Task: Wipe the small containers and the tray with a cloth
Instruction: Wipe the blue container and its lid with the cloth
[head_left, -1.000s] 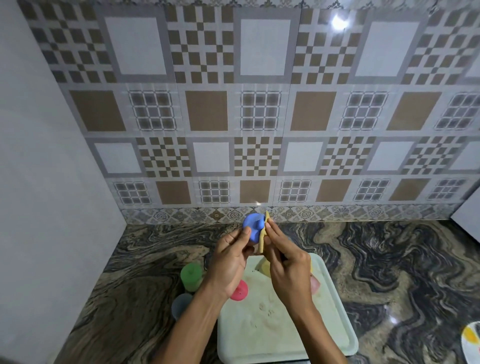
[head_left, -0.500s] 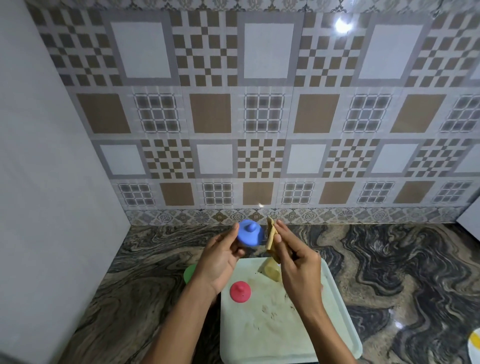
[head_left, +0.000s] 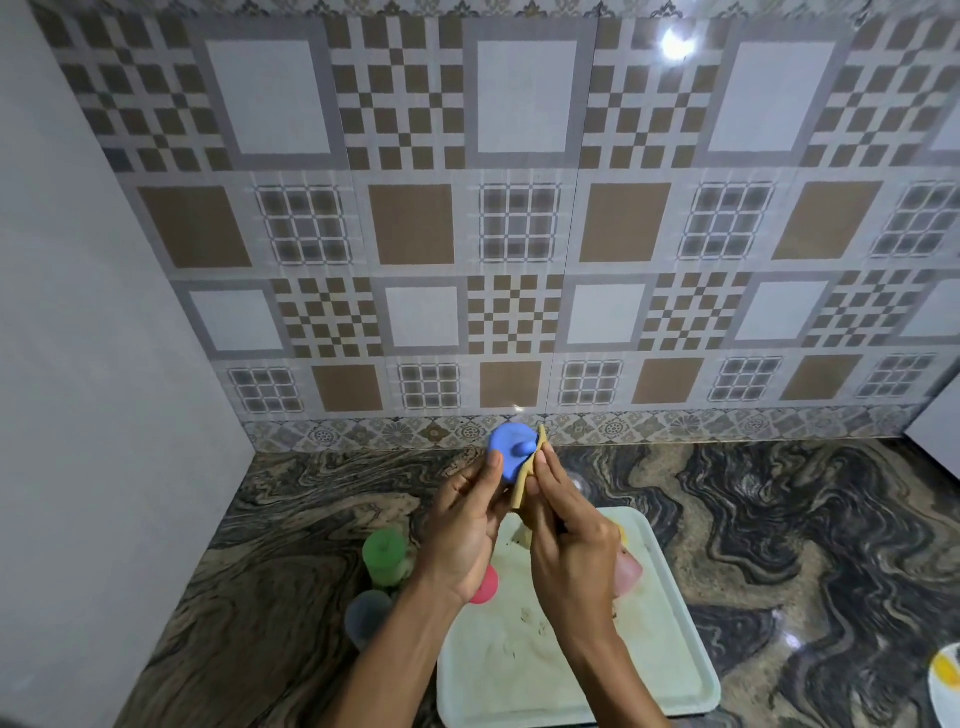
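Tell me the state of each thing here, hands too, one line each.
blue lid: held up off the tray, cloth against it.
left hand: grips the blue lid.
right hand: pinches the cloth.
tray: flat on the counter, soiled.
green container: upright on the counter, beside the tray.
red lid: lying on the tray, partly hidden.

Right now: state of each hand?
Left hand: holding the blue lid.
Right hand: pinching the yellow cloth against it.

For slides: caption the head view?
Left hand holds blue lid, right hand presses yellow cloth to it; tray on counter.
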